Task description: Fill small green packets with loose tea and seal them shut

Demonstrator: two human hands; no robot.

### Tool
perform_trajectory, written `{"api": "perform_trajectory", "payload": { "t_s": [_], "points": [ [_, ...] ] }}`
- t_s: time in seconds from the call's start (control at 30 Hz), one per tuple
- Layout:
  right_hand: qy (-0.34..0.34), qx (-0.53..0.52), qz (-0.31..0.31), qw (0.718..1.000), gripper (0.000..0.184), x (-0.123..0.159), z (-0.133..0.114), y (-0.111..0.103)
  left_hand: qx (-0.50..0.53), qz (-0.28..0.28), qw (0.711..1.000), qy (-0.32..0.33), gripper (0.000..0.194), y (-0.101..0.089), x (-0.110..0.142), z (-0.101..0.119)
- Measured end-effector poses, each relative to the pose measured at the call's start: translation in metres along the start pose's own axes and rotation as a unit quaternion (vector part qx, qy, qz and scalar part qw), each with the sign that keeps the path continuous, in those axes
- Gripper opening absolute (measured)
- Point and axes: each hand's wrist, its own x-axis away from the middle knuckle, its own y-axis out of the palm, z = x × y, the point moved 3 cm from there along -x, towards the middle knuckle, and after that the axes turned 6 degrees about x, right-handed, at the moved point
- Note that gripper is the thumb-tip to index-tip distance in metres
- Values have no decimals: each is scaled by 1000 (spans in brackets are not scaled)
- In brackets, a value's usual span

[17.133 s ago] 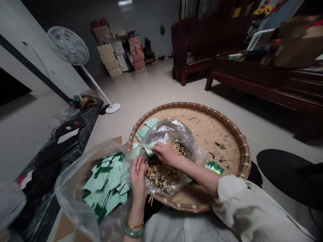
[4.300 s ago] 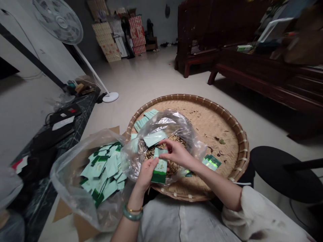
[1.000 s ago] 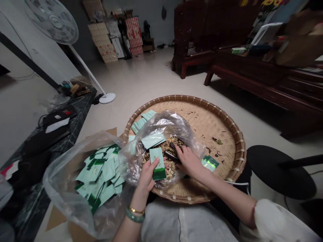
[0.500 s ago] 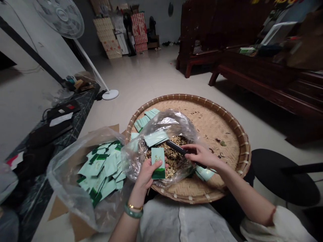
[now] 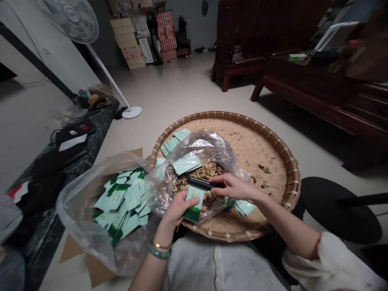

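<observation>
A pale green tea sachet [image 5: 192,213] with a dark green lower band is pinched in my left hand [image 5: 176,209]. My right hand [image 5: 233,187] is closed round a slim black bar-shaped tool, which looks like a handheld bag sealer [image 5: 198,182]. It lies across the top edge of the sachet; whether its jaws are closed on that edge I cannot tell. Below both hands is an open clear plastic bag [image 5: 209,141] of loose dried tea mix [image 5: 216,169]. Several flat sachets [image 5: 186,165] rest on the mix.
The bag stands in a round woven bamboo tray [image 5: 257,141], with more sachets [image 5: 244,207] at its near right. On the left, a large plastic bag [image 5: 81,202] holds many green sachets. Beyond are a standing fan [image 5: 131,112], dark wooden furniture [image 5: 291,93] and a round black base [image 5: 339,210].
The black sealer has moved left and swung level onto the top edge of the sachet. My left hand has tilted the sachet and shifted it slightly right.
</observation>
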Motion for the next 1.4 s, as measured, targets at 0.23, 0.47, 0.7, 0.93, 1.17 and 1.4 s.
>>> {"api": "perform_trajectory", "payload": {
  "t_s": [0.23,0.47,0.7,0.93,1.17,1.4],
  "points": [
    [-2,59,19,998,19,-1,13,0,1,8,1000,8,42,0,-2,0],
    [30,-76,-35,996,35,-1,18,0,2,0,1000,3,43,1,0,3],
    [33,-187,-40,981,43,4,28,-9,7,6,1000,14,42,-2,1,5],
    [25,-56,-4,998,42,4,19,3,-5,6,1000,14,43,3,1,6],
    [35,-74,13,997,44,2,21,7,-5,13,1000,11,42,2,1,6],
    [53,-122,-21,991,54,4,22,1,7,13,1000,16,41,0,1,7]
  ]
}}
